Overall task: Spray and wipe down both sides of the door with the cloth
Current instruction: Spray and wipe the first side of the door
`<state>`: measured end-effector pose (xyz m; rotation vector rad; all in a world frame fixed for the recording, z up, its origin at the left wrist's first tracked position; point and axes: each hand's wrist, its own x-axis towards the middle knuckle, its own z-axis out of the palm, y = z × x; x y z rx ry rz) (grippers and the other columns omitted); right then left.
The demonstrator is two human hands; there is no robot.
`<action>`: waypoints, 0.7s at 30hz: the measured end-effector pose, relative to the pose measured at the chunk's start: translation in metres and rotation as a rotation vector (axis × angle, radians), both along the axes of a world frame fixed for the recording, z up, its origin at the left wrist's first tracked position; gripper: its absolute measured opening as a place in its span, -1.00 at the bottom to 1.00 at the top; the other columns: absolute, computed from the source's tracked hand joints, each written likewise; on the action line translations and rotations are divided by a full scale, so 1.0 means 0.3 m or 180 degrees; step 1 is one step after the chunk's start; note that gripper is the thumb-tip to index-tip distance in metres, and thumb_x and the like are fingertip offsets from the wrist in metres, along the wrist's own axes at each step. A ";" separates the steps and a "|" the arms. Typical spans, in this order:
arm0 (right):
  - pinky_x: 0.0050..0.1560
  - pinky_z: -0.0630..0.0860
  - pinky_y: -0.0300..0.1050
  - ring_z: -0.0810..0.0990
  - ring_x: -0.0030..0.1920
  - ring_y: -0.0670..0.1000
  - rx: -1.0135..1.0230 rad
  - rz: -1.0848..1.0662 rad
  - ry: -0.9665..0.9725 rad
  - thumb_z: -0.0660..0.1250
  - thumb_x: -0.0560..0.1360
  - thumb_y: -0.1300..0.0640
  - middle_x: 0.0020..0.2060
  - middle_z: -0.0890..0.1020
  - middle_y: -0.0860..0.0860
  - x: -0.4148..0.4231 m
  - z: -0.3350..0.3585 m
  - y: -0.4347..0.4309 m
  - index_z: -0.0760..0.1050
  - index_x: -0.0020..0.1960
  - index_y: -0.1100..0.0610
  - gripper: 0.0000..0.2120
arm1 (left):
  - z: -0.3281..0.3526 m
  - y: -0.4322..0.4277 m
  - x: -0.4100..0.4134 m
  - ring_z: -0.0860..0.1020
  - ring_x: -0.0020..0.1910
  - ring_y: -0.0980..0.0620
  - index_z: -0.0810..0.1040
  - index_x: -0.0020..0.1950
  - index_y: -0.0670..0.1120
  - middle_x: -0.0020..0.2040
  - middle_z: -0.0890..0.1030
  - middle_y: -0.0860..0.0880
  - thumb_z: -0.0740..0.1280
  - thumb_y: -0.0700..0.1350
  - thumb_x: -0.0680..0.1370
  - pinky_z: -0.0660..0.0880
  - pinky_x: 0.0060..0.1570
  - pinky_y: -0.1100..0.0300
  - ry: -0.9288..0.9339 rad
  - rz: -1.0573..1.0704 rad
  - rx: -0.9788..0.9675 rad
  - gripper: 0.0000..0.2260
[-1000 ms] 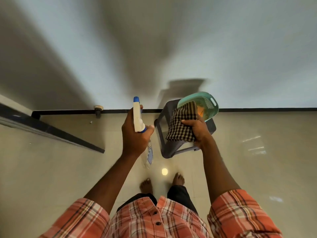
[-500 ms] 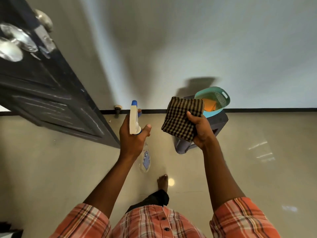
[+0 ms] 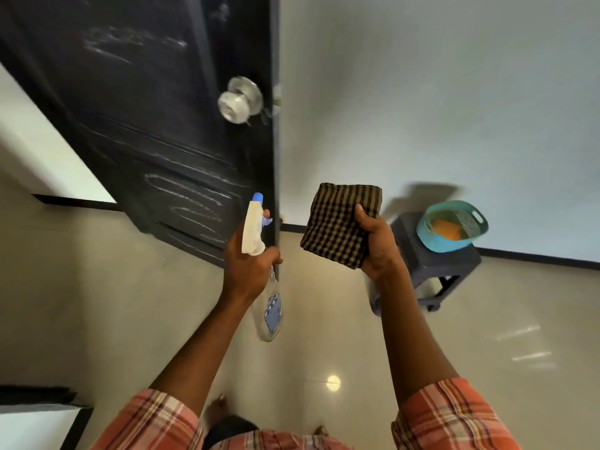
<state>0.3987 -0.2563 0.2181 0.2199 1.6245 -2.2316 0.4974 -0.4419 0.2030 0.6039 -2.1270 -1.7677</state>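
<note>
Your left hand (image 3: 248, 267) grips the spray bottle (image 3: 259, 254) upright (nozzle toward the door (image 3: 156, 125)); your right hand (image 3: 378, 245) clamps the folded cloth (image 3: 337, 222).

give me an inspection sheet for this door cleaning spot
surface: dark door, pale streaks across its panels, silver knob
job's things: spray bottle held close to the door's edge; folded checked cloth held clear of the door
clutter: teal basket with something orange inside, on a dark stool by the wall
grippers: left hand grips the spray bottle, fingers curled round its neck; right hand holds the cloth, thumb on top
cables: nothing seen
surroundings: glossy tiled floor, pale wall with dark skirting
</note>
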 end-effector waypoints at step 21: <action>0.09 0.53 -0.08 0.59 0.12 -0.03 -0.0336 -0.0876 0.0881 0.21 0.62 0.10 0.12 0.60 -0.07 -0.023 0.273 -1.209 0.42 0.23 -0.02 -0.81 | 0.247 -1.118 -0.002 0.49 -0.27 0.01 0.48 0.15 -0.13 -0.22 0.46 0.09 0.41 -0.38 0.44 0.48 -0.38 0.45 0.0481 0.0087 -0.0060 -0.66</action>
